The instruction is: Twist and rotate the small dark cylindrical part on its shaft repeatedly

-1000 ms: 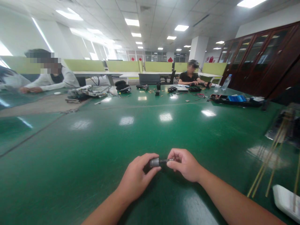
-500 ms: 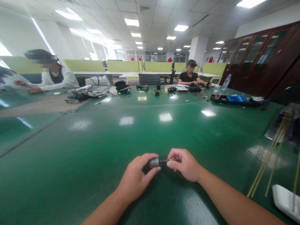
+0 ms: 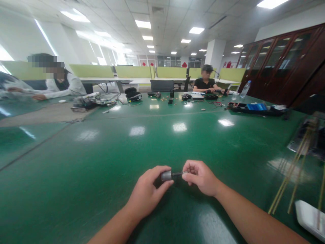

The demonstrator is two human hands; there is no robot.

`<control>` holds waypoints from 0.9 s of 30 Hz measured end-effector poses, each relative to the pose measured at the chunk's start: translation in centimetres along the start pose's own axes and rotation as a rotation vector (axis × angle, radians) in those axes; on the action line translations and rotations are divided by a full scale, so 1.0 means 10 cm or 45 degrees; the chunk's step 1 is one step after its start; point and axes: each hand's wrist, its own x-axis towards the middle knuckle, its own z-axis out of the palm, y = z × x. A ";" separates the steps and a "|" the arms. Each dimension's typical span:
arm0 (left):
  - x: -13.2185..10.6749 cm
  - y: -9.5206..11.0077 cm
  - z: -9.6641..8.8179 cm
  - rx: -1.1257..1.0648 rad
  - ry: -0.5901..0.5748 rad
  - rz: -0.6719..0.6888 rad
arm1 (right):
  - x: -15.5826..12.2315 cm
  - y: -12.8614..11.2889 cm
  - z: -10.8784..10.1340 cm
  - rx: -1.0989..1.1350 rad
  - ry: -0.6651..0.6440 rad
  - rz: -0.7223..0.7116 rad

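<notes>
Just above the green table, my left hand [image 3: 146,193] grips a short grey cylinder [image 3: 166,176] between its thumb and fingers. A thin dark shaft [image 3: 177,174] sticks out of the cylinder's right end, lying level and pointing right. My right hand [image 3: 200,178] is closed in a pinch around a small shiny metal end [image 3: 185,173] of that shaft. Between my two hands a short length of the shaft shows. My right fingers partly cover the metal end, so its exact form is unclear.
Thin yellowish sticks [image 3: 291,169] and a white object [image 3: 308,217] lie at the right. Across the green table [image 3: 101,162] are a black tray with blue material [image 3: 256,106], a water bottle [image 3: 245,89] and electronic parts [image 3: 91,101]. Other people sit at the far side and left.
My right hand has shifted very slightly right, and the cylinder in my left hand slightly left, so a little more shaft shows. At the left, a person's hand has moved.
</notes>
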 end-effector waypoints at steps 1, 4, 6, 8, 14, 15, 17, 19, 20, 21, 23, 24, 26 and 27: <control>0.00 0.01 0.00 -0.003 0.006 0.002 | 0.00 0.00 0.00 0.012 0.001 0.002; 0.01 0.03 -0.02 -0.035 0.028 0.014 | 0.00 0.00 0.01 0.038 0.010 0.002; 0.02 0.04 -0.03 -0.058 0.039 0.022 | 0.00 0.01 0.00 0.052 0.012 -0.001; 0.03 0.04 -0.03 -0.073 0.044 0.023 | 0.01 0.03 -0.02 0.074 0.012 -0.006; 0.04 0.01 -0.02 -0.100 0.066 0.010 | 0.02 0.05 -0.06 0.164 0.037 0.000; 0.04 0.01 -0.02 -0.104 0.067 0.007 | 0.03 0.05 -0.06 0.179 0.036 0.005; 0.04 0.02 -0.03 -0.114 0.069 -0.018 | 0.04 0.06 -0.06 0.268 0.057 0.007; 0.04 0.02 -0.04 -0.123 0.095 -0.078 | 0.06 0.07 -0.06 0.433 0.120 -0.001; 0.05 0.02 -0.05 -0.133 0.117 -0.121 | 0.07 0.07 -0.07 0.525 0.160 -0.007; 0.06 0.01 -0.06 -0.159 0.140 -0.164 | 0.09 0.07 -0.07 0.608 0.203 -0.009; 0.10 0.00 -0.06 -0.287 0.190 -0.256 | 0.12 0.08 -0.08 0.718 0.256 0.001; 0.12 0.00 -0.05 -0.396 0.222 -0.307 | 0.13 0.08 -0.08 0.745 0.263 0.015; 0.16 0.03 -0.06 -0.662 0.296 -0.432 | 0.14 0.08 -0.08 0.742 0.226 0.036; 0.17 0.06 -0.08 -0.792 0.332 -0.502 | 0.14 0.08 -0.08 0.723 0.203 0.037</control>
